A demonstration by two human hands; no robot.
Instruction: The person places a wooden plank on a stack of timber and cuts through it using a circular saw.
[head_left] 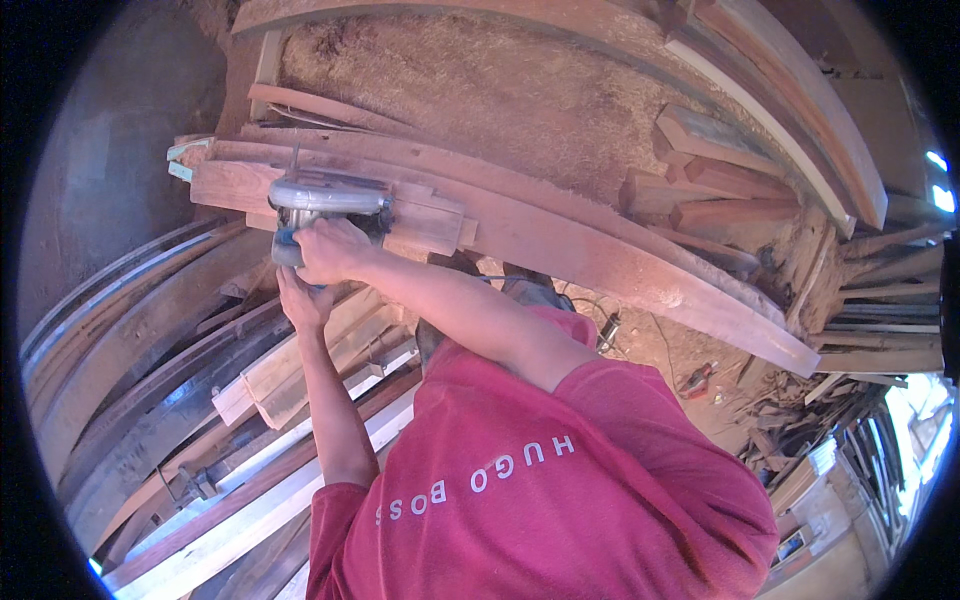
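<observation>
A circular saw [332, 199] with a silver guard and a blue-grey body rests on reddish boards [228, 184] toward the left. My right hand [335, 249] grips the saw from above, with that forearm reaching across to the left. Below it, my left hand [304, 300] is closed at the rear of the saw body; its fingers are partly hidden there. A short wood block [428, 222] lies just right of the saw. Behind it runs a long, wide plank [600, 250] that tapers to the right. The blade's lower part is out of sight.
Stacked boards [150, 330] fill the lower left, with pale timbers [330, 350] near my left arm. Curved beams [790, 110] and cut blocks [735, 180] lie at the far right. Sawdust [450, 90] covers the ground beyond the plank. A red-handled tool [697, 381] lies on the floor.
</observation>
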